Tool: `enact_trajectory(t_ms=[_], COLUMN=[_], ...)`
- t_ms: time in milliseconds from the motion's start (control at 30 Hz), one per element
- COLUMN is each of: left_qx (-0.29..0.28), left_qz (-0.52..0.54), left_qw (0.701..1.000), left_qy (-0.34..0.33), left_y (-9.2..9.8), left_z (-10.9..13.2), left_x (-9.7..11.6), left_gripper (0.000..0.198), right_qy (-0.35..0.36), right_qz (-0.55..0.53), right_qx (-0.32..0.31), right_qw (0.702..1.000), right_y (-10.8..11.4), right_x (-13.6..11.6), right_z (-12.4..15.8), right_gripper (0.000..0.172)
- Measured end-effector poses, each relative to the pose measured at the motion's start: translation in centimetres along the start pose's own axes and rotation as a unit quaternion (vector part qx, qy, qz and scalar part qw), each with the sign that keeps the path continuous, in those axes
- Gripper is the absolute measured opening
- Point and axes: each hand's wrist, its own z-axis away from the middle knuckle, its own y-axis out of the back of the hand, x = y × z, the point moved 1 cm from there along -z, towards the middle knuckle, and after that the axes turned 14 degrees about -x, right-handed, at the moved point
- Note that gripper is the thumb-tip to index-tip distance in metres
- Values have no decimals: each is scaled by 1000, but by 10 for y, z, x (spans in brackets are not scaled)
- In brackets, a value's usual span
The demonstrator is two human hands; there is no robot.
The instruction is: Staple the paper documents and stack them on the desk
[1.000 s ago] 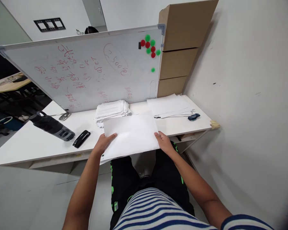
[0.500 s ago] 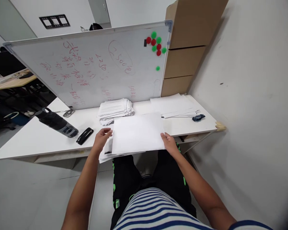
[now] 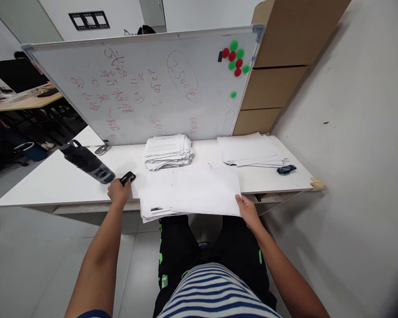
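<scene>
My left hand is closed over a black stapler near the front edge of the white table. My right hand pinches the near right corner of a stack of white paper sheets, which lies flat and hangs slightly over the table's front edge. A dark mark shows on a lower sheet at the stack's near left corner.
A black water bottle lies on its side left of the stapler. A thick pile of printed papers and a flatter spread of sheets sit further back. A small dark object lies at right. A whiteboard leans behind, beside cardboard boxes.
My left hand let go of the paper stack and moved left onto the black stapler. The stack now lies flat on the table, held by my right hand only.
</scene>
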Motion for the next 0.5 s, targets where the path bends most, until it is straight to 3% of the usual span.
enact_trajectory(t_ms=[167,267,367,500], left_qx=[-15,-14,-17,-67], left_qz=[10,32,38,-5], left_qw=[997,995,989,975], left_qy=[-69,-99,-140,-213], left_y=[3,12,17,11], left_z=[-5,6,33,75], left_x=[-19,-17,0,42], left_gripper=[43,43,47,51], right_qy=[-8,-14,-29,-29], right_qz=[-49,-71,-97,-135], right_qx=[4,5,3,-7], right_qw=[999,997,995,990], right_y=[-1,-1,-2,-2], right_x=[-1,-6,-12,-19], right_z=[4,9,16,23], right_gripper=[63,62,62,60])
